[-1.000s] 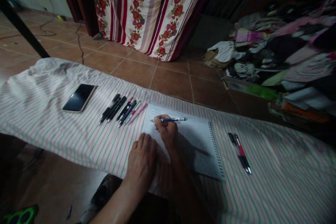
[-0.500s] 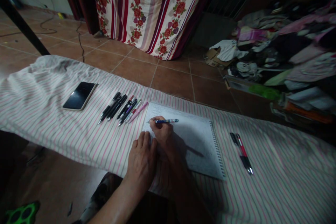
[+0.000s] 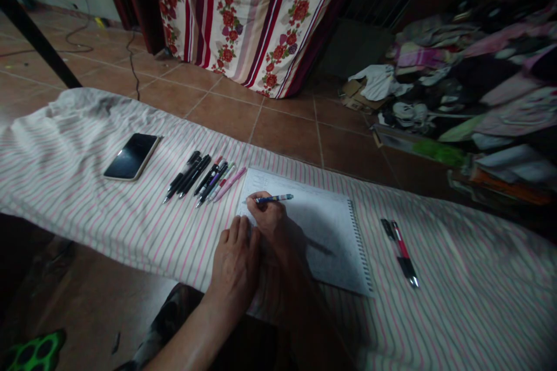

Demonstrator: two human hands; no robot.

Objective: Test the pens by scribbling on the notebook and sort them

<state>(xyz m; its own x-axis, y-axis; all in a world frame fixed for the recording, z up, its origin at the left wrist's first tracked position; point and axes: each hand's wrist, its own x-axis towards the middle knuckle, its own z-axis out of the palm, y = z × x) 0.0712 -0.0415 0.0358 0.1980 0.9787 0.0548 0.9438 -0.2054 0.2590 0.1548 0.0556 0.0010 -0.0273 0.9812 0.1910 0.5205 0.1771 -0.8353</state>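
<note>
A spiral notebook (image 3: 335,232) lies on the striped cloth with faint marks along its upper left part. My right hand (image 3: 270,220) grips a blue pen (image 3: 278,198), its tip at the page's left edge and its back end pointing right. Flat over the notebook's lower left corner rests my left hand (image 3: 235,249), fingers stretched out. Just left of the page, several pens (image 3: 215,182) lie side by side, a pink pen (image 3: 230,184) nearest the notebook. What is written under the pen tip is too small to read.
A phone (image 3: 133,155) lies at the left of the striped cloth (image 3: 174,237). Right of the notebook are a red and black pen (image 3: 404,252) and a black piece (image 3: 387,229). Beyond, a floral curtain (image 3: 261,23) hangs over the tiled floor, with piled clothes (image 3: 487,81) at right.
The blue pen's back end has shifted slightly left and up as my right hand tilts a little. My left hand stays in place.
</note>
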